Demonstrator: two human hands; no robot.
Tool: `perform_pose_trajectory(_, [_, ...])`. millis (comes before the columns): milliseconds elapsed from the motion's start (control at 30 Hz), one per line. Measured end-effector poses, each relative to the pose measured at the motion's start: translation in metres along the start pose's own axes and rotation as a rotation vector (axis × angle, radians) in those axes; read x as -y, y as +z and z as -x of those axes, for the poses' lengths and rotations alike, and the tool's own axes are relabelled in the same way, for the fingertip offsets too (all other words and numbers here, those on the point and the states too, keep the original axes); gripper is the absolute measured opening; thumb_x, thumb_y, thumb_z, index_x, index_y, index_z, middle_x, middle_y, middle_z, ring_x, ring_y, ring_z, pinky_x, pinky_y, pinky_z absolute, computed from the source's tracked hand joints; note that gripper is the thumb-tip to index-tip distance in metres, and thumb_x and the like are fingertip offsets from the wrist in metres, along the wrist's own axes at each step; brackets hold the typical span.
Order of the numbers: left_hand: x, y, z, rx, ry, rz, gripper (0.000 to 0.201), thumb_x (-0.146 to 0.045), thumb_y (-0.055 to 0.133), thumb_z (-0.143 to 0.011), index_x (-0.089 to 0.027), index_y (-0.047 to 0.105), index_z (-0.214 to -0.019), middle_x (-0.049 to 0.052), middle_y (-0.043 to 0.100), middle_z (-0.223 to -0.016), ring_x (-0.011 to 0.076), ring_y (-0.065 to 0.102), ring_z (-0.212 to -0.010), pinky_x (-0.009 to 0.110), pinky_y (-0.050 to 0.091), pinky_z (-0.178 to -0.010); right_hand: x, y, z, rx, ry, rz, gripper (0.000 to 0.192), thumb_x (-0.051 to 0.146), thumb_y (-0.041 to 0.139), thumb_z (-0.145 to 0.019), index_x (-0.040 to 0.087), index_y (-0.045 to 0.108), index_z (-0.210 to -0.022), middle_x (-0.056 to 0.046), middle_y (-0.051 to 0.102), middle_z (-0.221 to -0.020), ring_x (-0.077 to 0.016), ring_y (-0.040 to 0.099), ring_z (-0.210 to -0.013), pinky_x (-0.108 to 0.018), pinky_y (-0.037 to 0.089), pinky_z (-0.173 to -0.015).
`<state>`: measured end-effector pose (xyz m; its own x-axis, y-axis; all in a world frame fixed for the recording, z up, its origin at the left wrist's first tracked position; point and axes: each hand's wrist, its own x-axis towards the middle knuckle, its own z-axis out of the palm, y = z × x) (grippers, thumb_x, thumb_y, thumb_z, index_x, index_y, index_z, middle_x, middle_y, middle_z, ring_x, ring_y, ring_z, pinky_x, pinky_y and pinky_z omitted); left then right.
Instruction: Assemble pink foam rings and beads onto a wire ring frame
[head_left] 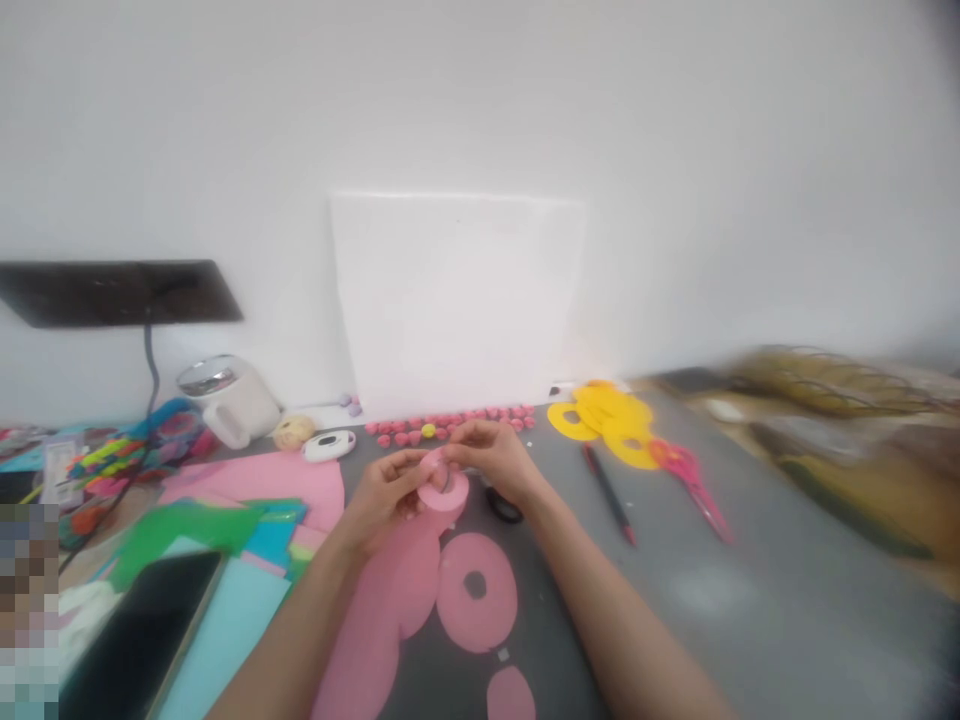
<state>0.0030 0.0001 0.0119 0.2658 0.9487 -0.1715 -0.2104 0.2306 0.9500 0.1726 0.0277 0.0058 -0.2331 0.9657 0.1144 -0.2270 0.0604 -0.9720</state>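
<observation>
A small pink paper ring (444, 488) is held above the grey tabletop (750, 600), pinched btwn both hands. Left hand (386, 495) is closed on its near-left edge w/ fingertips; right hand (491, 462) is curled over the top-right edge, fingers bent onto the paper. Just below the ring, a flat pink disc w/ centre hole (478, 592) is laid on the table, touching or overlapping a larger pink sheet (375, 620) to its left; a smaller pink oval (510, 695) is seen at the bottom edge. Dark scissors (502, 505) are partly hidden under the right wrist. A row of small pink pieces (450, 422), one yellow among them, is lined along the wall behind the hands. To the right: a stack of yellow paper rings (607, 420), a dark pen w/ red tip (609, 493), pink scissors (690, 485). To the left: a white mug (229, 400), a white tape dispenser (328, 445), green and blue sheets (225, 540), a black phone (139, 640). Far-right items are too blurred to be told.
</observation>
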Motion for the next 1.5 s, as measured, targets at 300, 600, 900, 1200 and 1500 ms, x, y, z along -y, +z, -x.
perform_pose_trajectory(300, [0.0024, -0.0023, -0.0022, -0.020, 0.012, 0.059, 0.028, -0.035, 0.072, -0.067, -0.013, 0.069, -0.084, 0.003, 0.062, -0.070, 0.0091, 0.052, -0.057, 0.019, 0.038, -0.047, -0.0077, -0.0030, -0.0019, 0.014, 0.055, -0.031, 0.028, 0.034, 0.075, -0.060, 0.015, 0.069, -0.079, -0.004, 0.070, -0.073, -0.0153, 0.065, -0.067, -0.032, 0.051, -0.072])
perform_pose_trajectory(600, [0.0009, -0.0052, -0.0005, 0.120, -0.079, 0.119, 0.030, -0.030, 0.075, -0.066, -0.012, 0.070, -0.089, 0.003, 0.061, -0.071, 0.0082, 0.052, -0.056, 0.019, 0.041, -0.049, -0.0006, -0.0002, 0.0009, 0.015, 0.017, 0.050, 0.024, 0.034, 0.077, -0.058, 0.015, 0.064, -0.067, -0.001, 0.066, -0.064, -0.0123, 0.059, -0.060, -0.026, 0.048, -0.059])
perform_pose_trajectory(900, [-0.0012, -0.0046, -0.0015, 0.144, -0.118, 0.202, 0.020, -0.028, 0.072, -0.069, -0.011, 0.069, -0.082, 0.000, 0.056, -0.060, 0.0052, 0.046, -0.050, 0.017, 0.039, -0.049, 0.0001, -0.0010, 0.0012, 0.055, 0.012, 0.062, 0.024, 0.036, 0.074, -0.062, 0.017, 0.070, -0.075, -0.004, 0.070, -0.076, -0.0154, 0.063, -0.070, -0.030, 0.050, -0.069])
perform_pose_trajectory(1200, [0.0019, -0.0072, -0.0029, 0.132, -0.122, 0.169, 0.025, -0.027, 0.074, -0.067, -0.011, 0.068, -0.085, 0.001, 0.058, -0.063, 0.0056, 0.049, -0.049, 0.016, 0.040, -0.045, -0.0013, -0.0025, 0.0007, 0.056, -0.001, 0.034, 0.026, 0.035, 0.076, -0.059, 0.015, 0.067, -0.073, -0.002, 0.067, -0.070, -0.0133, 0.060, -0.064, -0.026, 0.048, -0.062])
perform_pose_trajectory(1500, [0.0029, -0.0074, -0.0030, 0.152, -0.108, 0.140, 0.025, -0.025, 0.076, -0.065, -0.011, 0.067, -0.084, 0.002, 0.061, -0.067, 0.0071, 0.052, -0.051, 0.018, 0.043, -0.047, -0.0050, -0.0015, -0.0017, 0.053, -0.001, 0.001, 0.025, 0.031, 0.079, -0.054, 0.016, 0.064, -0.067, 0.000, 0.065, -0.065, -0.0125, 0.059, -0.061, -0.026, 0.048, -0.061])
